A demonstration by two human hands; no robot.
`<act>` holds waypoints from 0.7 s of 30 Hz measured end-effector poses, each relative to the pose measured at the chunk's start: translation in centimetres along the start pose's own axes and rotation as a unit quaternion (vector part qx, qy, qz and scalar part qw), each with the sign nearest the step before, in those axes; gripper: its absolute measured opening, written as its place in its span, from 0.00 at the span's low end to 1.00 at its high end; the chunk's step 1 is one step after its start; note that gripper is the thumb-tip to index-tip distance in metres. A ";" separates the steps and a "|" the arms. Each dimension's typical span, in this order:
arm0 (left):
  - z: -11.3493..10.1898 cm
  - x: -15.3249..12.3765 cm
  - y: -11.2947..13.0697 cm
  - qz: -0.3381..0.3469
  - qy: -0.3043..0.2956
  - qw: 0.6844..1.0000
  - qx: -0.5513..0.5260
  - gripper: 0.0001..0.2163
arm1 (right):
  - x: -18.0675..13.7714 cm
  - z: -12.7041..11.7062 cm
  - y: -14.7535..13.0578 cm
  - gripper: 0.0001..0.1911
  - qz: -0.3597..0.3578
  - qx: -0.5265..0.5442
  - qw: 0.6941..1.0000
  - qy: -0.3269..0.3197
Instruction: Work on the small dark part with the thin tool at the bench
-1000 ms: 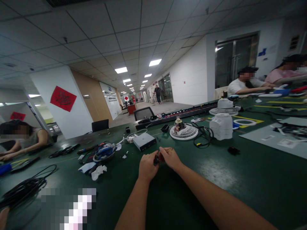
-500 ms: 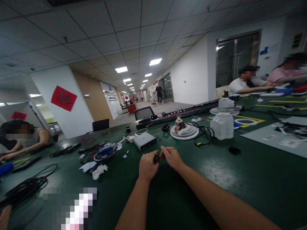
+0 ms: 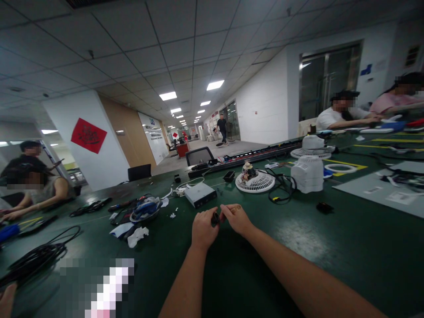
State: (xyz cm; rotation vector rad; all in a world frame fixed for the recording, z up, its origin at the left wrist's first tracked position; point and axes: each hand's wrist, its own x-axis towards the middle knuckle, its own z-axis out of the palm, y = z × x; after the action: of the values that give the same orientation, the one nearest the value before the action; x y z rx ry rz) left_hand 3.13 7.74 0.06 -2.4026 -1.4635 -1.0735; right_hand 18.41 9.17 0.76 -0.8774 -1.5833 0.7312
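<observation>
Both my hands meet over the dark green table [image 3: 232, 274], fingers pinched together on a small black part [image 3: 215, 218]. My left hand [image 3: 203, 229] grips it from the left, my right hand [image 3: 237, 218] from the right. The part is mostly hidden by my fingers, so its shape is unclear. Just beyond my hands lies a flat white box [image 3: 199, 194].
A white fan grille with a motor [image 3: 255, 180], a white fan body [image 3: 308, 173] and black cables [image 3: 281, 187] lie farther back. A pile of tools and rags [image 3: 139, 214] sits left, coiled black cable [image 3: 36, 258] at the far left. Other people sit at the table's ends.
My hands have kept their pinch on the small part and barely shifted. A standing person has appeared behind the seated one at the far left.
</observation>
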 end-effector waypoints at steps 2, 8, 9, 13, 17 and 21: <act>0.0 0.0 0.0 -0.001 0.004 1.000 -0.002 0.19 | 0.0 0.0 -0.1 0.24 -0.003 0.010 1.000 0.005; 0.1 0.0 0.0 0.014 0.000 1.000 0.000 0.20 | 0.1 -0.2 -0.1 0.24 -0.013 -0.016 1.000 0.012; 0.1 0.0 -0.1 0.015 0.001 1.000 0.000 0.20 | 0.1 -0.3 -0.1 0.24 -0.015 -0.015 1.000 0.003; 0.3 0.1 -0.2 0.018 0.009 1.000 0.002 0.20 | 0.1 -0.2 -0.1 0.23 -0.014 -0.001 1.000 0.007; 0.3 0.1 -0.1 0.022 0.002 1.000 0.008 0.19 | 0.1 0.0 0.0 0.24 -0.012 -0.010 1.000 0.012; 0.3 0.1 0.0 0.018 0.003 1.000 0.005 0.19 | 0.1 0.0 0.2 0.24 -0.011 0.015 1.000 0.014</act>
State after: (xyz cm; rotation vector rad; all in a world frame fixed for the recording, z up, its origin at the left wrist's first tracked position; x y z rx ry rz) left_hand 3.32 7.98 -0.07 -2.4059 -1.4155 -1.0627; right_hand 18.44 9.33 0.67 -0.8439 -1.5515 0.7214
